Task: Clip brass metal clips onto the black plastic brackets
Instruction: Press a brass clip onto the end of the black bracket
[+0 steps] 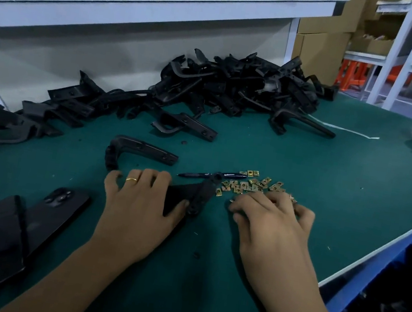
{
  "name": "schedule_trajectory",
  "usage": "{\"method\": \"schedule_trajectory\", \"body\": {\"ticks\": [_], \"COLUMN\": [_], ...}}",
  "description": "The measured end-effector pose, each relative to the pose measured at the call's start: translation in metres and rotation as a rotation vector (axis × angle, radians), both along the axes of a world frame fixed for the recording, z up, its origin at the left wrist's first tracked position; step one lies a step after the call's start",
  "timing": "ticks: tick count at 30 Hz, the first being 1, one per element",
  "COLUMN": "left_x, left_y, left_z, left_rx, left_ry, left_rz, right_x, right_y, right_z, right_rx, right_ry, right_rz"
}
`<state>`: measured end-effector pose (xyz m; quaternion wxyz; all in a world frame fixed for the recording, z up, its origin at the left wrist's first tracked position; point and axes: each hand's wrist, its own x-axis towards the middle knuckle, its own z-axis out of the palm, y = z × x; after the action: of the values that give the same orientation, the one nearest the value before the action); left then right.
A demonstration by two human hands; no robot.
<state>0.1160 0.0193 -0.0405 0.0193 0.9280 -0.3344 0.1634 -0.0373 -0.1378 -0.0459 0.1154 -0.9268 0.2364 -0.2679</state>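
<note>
The green-matted desk (304,176) carries a big heap of black plastic brackets (237,88) along its back edge, probably kept there as stock within reach, while one curved bracket (141,149) lies apart nearer the middle. Toward the front edge the left hand (138,199) presses, fingers spread flat, on a black bracket (200,195), seemingly to steady it for clipping. Just beside it, the right hand (270,217) curls its fingers over the scatter of small brass metal clips (249,183), though whether it pinches one I cannot tell.
</note>
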Motion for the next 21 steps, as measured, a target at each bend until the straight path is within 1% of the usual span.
{"method": "schedule_trajectory", "body": {"ticks": [3,5,7,10,14,16,19,21], "left_x": [-0.001,-0.002,-0.003,-0.003,0.001,0.002,0.003,0.005], "left_y": [0.0,0.002,0.004,0.005,0.008,0.01,0.013,0.015], "left_z": [0.001,0.003,0.003,0.004,0.005,0.004,0.005,0.005], "left_rx": [-0.095,-0.158,-0.179,-0.197,-0.263,-0.278,-0.286,-0.286], "left_ry": [-0.011,0.047,0.115,0.152,0.226,0.247,0.273,0.288], "left_rz": [-0.007,-0.012,-0.001,0.002,0.04,0.038,0.023,0.015], "right_x": [-0.001,-0.002,-0.002,-0.001,0.0,-0.001,-0.001,0.001], "right_y": [0.001,0.001,0.0,-0.003,-0.008,-0.007,-0.003,-0.002], "right_z": [0.002,0.003,0.002,0.0,-0.003,-0.002,-0.001,-0.001], "right_rx": [0.018,0.043,0.076,0.134,0.19,0.134,0.015,-0.011], "right_ry": [-0.013,-0.032,-0.061,-0.108,-0.223,-0.182,-0.023,0.027], "right_rz": [0.032,0.048,0.043,0.033,0.001,-0.007,0.04,0.064]}}
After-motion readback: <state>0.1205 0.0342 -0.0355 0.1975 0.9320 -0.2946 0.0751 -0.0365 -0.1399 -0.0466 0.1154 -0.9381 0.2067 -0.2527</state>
